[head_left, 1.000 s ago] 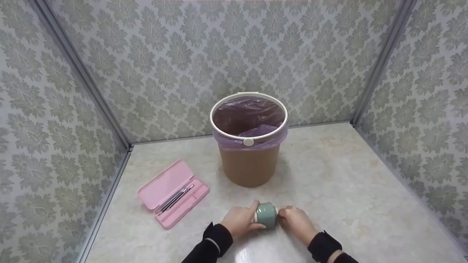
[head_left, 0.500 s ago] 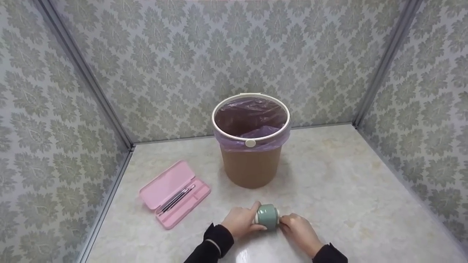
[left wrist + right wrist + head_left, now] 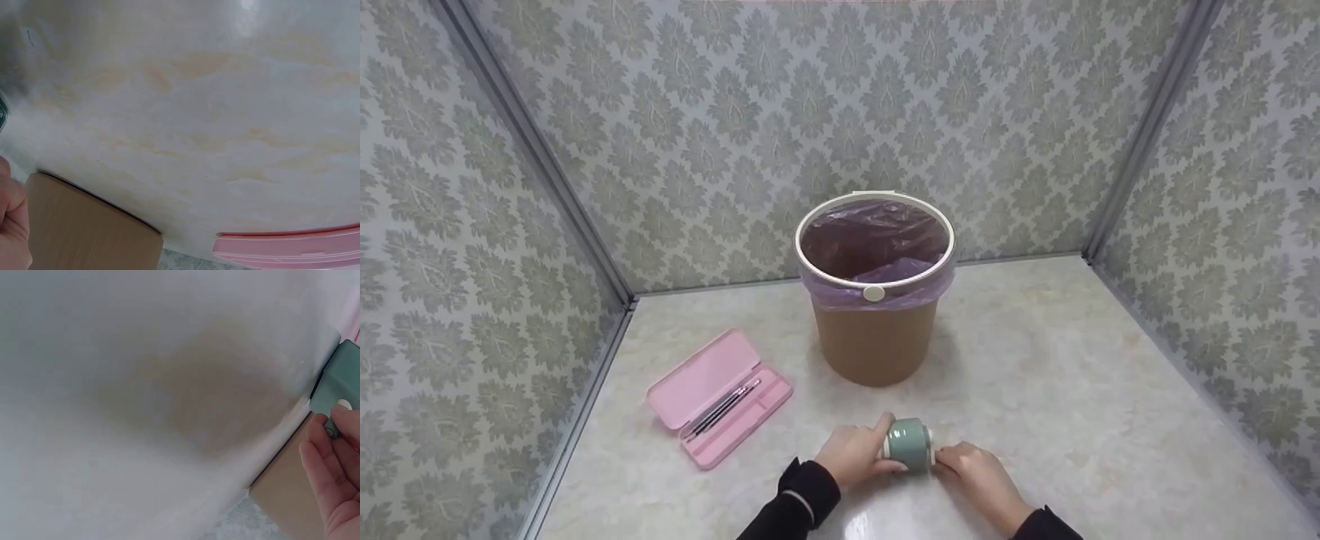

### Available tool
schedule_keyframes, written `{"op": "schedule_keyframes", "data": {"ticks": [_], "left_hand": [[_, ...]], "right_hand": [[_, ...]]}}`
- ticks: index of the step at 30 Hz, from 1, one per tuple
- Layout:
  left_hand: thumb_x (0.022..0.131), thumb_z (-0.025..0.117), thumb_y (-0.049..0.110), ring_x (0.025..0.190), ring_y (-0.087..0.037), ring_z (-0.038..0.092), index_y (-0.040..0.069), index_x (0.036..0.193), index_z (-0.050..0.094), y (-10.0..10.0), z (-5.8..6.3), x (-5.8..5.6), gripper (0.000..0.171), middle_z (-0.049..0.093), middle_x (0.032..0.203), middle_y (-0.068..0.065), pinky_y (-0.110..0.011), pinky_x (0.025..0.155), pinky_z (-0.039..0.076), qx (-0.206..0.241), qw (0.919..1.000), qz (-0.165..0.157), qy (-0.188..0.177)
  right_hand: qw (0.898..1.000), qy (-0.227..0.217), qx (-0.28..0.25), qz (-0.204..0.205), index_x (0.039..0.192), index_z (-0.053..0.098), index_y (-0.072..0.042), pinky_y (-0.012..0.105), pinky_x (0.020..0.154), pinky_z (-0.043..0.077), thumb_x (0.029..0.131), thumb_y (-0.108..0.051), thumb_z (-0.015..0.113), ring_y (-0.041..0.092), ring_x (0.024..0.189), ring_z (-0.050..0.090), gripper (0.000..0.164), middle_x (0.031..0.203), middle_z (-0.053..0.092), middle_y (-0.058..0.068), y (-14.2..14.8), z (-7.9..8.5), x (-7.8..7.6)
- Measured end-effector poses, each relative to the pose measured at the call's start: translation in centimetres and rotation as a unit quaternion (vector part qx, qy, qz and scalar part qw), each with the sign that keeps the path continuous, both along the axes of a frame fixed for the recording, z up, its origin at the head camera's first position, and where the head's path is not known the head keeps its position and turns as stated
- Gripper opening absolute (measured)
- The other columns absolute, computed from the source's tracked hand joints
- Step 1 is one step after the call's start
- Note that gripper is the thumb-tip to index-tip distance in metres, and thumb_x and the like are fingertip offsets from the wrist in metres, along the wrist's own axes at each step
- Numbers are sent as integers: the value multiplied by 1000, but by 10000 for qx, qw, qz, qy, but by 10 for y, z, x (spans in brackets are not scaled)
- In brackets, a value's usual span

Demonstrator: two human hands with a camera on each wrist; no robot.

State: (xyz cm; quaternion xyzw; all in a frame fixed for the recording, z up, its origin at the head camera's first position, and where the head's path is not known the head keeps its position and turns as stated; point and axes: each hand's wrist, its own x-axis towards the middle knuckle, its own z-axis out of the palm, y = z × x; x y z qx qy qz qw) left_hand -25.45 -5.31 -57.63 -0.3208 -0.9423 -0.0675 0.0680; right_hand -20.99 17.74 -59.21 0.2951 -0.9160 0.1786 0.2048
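A small green hand-crank pencil sharpener (image 3: 909,444) lies low over the table in front of the bin. My left hand (image 3: 851,456) grips its left end, thumb over the top and fingers below. On the other end, my right hand (image 3: 981,476) pinches the crank's small green knob (image 3: 332,431) between thumb and fingers, as the right wrist view shows up close. The left wrist view catches only part of the left hand (image 3: 12,225) at its edge, and a sliver of the sharpener. The far side of the sharpener is hidden.
An open pink pencil case (image 3: 701,382) lies to the left with several dark pencils (image 3: 724,409) in it. Behind the hands stands a tall brown bin (image 3: 874,349) with a white rim and purple liner. Patterned walls (image 3: 720,112) enclose the table (image 3: 1072,390) on three sides.
The right hand has turned at the crank and its wrist has shifted slightly right and down. The left hand keeps its grip on the sharpener. The head view has shifted slightly.
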Motion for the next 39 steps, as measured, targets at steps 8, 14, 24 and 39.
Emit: {"op": "schedule_keyframes", "data": {"ticks": [8, 14, 24, 39], "left_hand": [[74, 52, 68, 51, -15, 57, 16, 126, 37, 2, 0, -1, 75, 65, 65, 0, -27, 49, 43, 10, 10000, -50, -50], [76, 52, 67, 53, -16, 58, 14, 129, 36, 0, 3, -3, 77, 66, 69, -2, -29, 53, 46, -56, 9999, -22, -101], [76, 52, 68, 53, -14, 59, 13, 130, 38, 1, 0, -4, 79, 67, 69, 0, -27, 52, 46, -36, 9999, -145, 17], [74, 55, 66, 47, -12, 54, 13, 129, 37, 0, 1, -3, 78, 65, 65, 3, -25, 48, 43, -25, 9992, -314, 260]], "right_hand": [[9995, 313, -16, -17, 87, 70, -17, 21, 58, 47, 75, -16, 72, 6, 69, 59, 12, 75, 67, -9, 6, 16, 8], [9991, 399, 68, 129, 89, 69, -20, 20, 61, 49, 77, -17, 70, 5, 72, 60, 12, 77, 67, -9, 7, 31, 4], [9964, 740, 337, 220, 91, 69, -19, 21, 62, 51, 76, -17, 72, 6, 74, 62, 15, 80, 69, -10, 10, 43, -2], [9966, 776, 279, 24, 93, 70, -17, 25, 65, 53, 78, -16, 70, 10, 78, 64, 15, 84, 70, -6, 6, 54, -24]]}}
